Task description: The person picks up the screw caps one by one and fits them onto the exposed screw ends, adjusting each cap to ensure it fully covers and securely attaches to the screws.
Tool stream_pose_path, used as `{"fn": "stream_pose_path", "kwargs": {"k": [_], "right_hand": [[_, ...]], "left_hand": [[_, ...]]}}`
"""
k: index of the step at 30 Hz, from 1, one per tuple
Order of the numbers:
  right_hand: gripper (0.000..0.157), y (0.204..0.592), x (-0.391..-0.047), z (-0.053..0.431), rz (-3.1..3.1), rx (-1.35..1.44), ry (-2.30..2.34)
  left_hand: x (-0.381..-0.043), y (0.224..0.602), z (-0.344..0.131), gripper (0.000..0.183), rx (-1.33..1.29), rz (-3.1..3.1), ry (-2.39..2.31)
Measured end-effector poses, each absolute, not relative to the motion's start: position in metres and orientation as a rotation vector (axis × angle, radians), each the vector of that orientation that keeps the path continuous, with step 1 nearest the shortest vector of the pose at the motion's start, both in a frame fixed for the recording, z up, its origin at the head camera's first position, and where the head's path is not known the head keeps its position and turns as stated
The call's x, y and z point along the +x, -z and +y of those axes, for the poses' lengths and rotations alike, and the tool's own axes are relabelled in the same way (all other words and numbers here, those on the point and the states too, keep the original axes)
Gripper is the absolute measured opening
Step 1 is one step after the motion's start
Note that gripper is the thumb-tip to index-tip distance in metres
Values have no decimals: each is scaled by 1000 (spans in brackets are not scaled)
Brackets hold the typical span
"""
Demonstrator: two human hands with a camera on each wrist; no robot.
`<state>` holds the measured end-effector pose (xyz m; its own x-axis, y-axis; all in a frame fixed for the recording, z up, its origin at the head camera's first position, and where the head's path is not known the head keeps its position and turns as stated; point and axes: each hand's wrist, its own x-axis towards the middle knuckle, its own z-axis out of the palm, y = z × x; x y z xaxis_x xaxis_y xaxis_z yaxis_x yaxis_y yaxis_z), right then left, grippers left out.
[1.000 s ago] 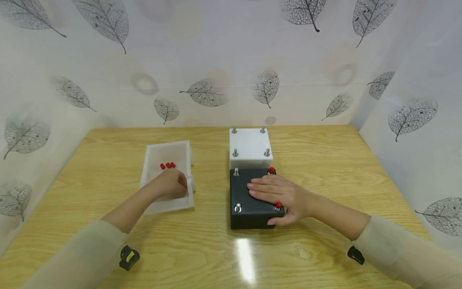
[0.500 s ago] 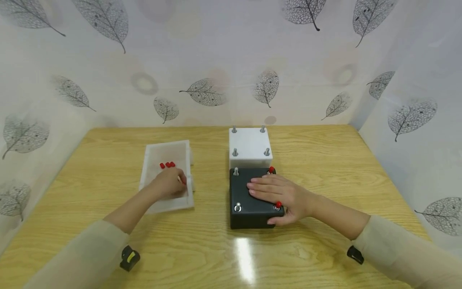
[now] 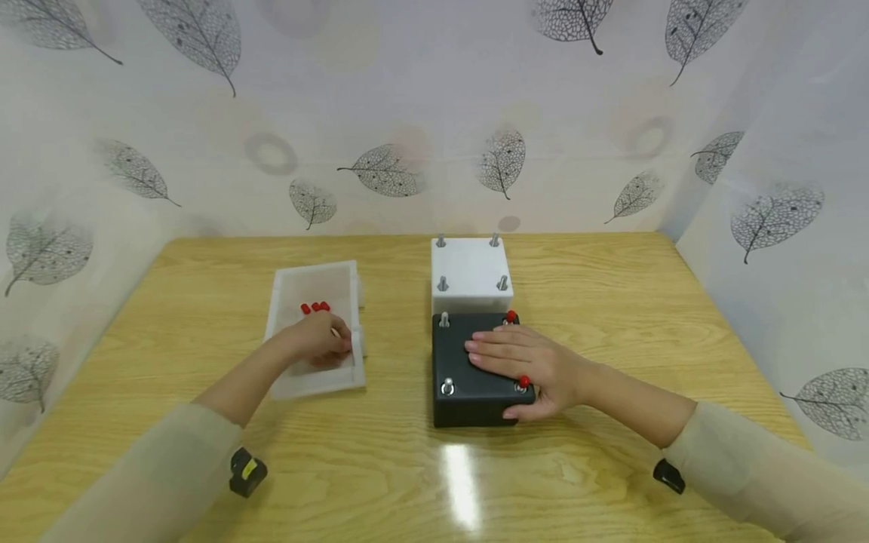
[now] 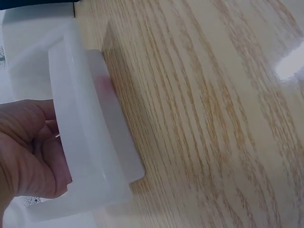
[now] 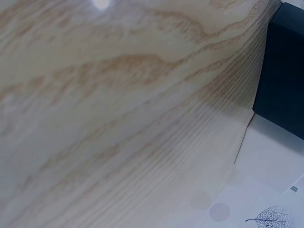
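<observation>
We note the right hand (image 3: 526,358) resting, fingers straight, on the black box (image 3: 460,366). At the box's nine o'clock, the left hand (image 3: 317,337) curls inside the white tray (image 3: 315,283), red caps (image 3: 315,307) at that hand's twelve o'clock; we cannot tell whether it grips one.

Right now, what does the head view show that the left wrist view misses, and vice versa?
Only the head view shows the right hand resting on the black box and bolts on the white box. Only the left wrist view shows the palm side of the left hand and an unidentifiable reddish blur. Both show that hand, the tray and the table.
</observation>
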<state>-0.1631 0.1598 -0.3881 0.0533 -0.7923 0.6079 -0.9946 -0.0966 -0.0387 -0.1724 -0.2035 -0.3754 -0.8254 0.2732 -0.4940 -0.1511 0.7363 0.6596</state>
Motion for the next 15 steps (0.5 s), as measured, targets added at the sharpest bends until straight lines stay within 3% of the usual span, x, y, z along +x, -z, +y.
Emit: {"fn": "stream_pose_path", "kwargs": {"k": [15], "right_hand": [[73, 388, -165, 161, -1800, 1960, -691]], "left_hand": [[-178, 369, -204, 18, -9, 2202, -1054]]}}
